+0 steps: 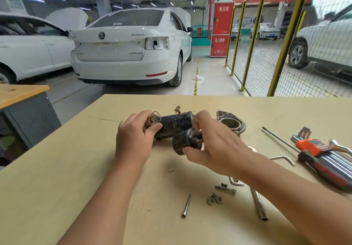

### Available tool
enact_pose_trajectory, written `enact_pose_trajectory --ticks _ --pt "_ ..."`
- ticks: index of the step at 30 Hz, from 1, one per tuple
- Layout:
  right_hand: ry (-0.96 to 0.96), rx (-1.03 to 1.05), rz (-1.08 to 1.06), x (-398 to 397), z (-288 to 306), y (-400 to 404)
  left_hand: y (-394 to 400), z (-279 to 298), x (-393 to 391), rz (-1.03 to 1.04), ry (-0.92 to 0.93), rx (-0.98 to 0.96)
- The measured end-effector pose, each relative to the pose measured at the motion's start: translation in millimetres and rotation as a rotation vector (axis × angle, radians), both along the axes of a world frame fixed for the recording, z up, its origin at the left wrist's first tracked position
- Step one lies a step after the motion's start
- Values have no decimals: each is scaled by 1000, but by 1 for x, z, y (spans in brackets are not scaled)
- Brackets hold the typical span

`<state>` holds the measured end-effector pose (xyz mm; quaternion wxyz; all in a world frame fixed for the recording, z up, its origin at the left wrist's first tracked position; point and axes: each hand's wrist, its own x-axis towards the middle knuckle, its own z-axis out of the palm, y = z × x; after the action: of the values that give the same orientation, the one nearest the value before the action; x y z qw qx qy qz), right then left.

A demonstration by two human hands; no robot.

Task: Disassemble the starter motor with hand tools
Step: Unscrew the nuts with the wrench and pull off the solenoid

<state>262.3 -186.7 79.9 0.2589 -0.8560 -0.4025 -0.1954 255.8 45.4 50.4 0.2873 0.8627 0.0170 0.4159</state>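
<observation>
Left hand (133, 140) grips the starter motor (174, 124) body's left end. Right hand (213, 145) pinches the solenoid (183, 142). Motor axis lies parallel to the worktop (57, 168) far edge.

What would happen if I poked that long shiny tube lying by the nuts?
The tube would probably roll sideways, since it looks round and smooth and lies flat on the table. It looks like metal, so likely stiff, not bendy. It might bump the nuts close by.
</observation>
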Motion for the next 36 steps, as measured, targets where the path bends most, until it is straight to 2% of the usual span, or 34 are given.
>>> enact_pose_trajectory --ticks 3,7,10,18,20,22,24,26,29,31,34,36 --pt "129 39 -17 11 -3 8 -2 0 2 -3 1 -4" --pt "197 109 -26 20 -9 14 -16 4 3 32 -20 -4" --pt "184 140 -47 22 -14 17 -20 5 2 31 6 19" --pt "163 50 -94 14 -22 9 -18 4 -6 -4 213 -34" --pt "148 35 -153 11 -19 9 -16 4 -6 -77 234 -93" --pt "50 120 -167 7 -11 12 -10 4 -9 -191 287 -207" --pt "-135 191 -158 8 0 18 -5 6 -12 -336 324 -430" --pt "-235 114 -174 9 14 30 -5 7 -14 -373 269 -644" --pt "-122 -224 -181 10 28 52 -11 10 -15 -254 145 -680" --pt "-81 -364 -168 13 26 63 -12 8 -13 -125 105 -656" --pt "-108 -366 -209 19 18 68 -7 4 -10 115 147 -554" --pt "-132 -313 -207 21 15 69 -6 5 -9 70 239 -609"
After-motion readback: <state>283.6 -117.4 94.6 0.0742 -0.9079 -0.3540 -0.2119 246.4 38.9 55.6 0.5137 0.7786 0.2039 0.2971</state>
